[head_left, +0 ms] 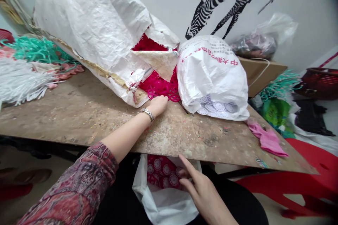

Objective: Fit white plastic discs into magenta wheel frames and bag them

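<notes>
Outstretched across the table, my left hand (157,105) is closed at the mouth of a large white woven sack (97,24). Magenta openwork plastic pieces (165,87) spill from the sack's torn opening and lie against my knuckles. Whatever the curled fingers hold is hidden. My right hand (199,184) is open, fingers apart and pointing forward, just below the table's front edge. It hovers at the right side of an open white bag (169,200) on my lap. Inside that bag are magenta pieces with white round discs (165,172) on them.
A second white sack (211,74) with white round discs (218,107) stands right of the big one. A pink cloth (268,137) lies near the table's (111,123) right edge. White strips (21,77) and green strands (37,49) lie left. Red stools (308,179) stand right.
</notes>
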Demonstrator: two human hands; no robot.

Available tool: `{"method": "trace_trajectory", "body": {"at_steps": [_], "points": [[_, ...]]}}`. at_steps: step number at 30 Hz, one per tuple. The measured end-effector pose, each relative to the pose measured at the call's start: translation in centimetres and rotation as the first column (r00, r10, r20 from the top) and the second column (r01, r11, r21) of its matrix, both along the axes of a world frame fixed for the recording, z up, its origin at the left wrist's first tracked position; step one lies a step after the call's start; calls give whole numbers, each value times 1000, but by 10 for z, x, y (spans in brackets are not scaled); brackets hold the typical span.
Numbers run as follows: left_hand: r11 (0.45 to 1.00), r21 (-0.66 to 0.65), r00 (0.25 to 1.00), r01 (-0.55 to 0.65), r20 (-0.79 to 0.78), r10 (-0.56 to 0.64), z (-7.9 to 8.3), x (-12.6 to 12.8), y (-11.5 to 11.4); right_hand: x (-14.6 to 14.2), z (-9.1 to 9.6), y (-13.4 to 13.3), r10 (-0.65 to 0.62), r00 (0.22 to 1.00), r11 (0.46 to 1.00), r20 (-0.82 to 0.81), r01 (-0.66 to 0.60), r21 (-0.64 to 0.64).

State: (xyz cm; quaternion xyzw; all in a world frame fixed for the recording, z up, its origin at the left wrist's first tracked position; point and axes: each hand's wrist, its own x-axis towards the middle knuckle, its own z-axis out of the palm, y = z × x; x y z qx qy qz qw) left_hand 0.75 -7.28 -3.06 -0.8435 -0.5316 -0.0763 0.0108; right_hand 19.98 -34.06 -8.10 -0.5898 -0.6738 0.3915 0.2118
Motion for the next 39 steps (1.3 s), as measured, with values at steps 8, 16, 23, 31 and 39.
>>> {"method": "trace_trajectory", "body": {"at_steps": [8, 16, 23, 31, 39], "points": [[999, -10, 996, 48, -81, -49, -10, -4, 18, 3, -6, -9, 76, 996, 997, -47, -77, -22], [943, -53, 939, 328, -90, -331, 11, -33, -36, 7, -5, -10, 96, 990, 995, -103, -91, 51], [978, 25, 977, 206, 58, -207, 6, -48, -83, 1, 32, 6, 120, 986, 989, -118, -108, 99], [998, 61, 998, 21, 60, -25, -12, -20, -88, 17, 54, 44, 6, 1000, 969, -22, 0, 247], [994, 43, 979, 96, 179, -102, -7, -18, -111, 67, 42, 128, -400, 887, 840, 231, 254, 480]]}}
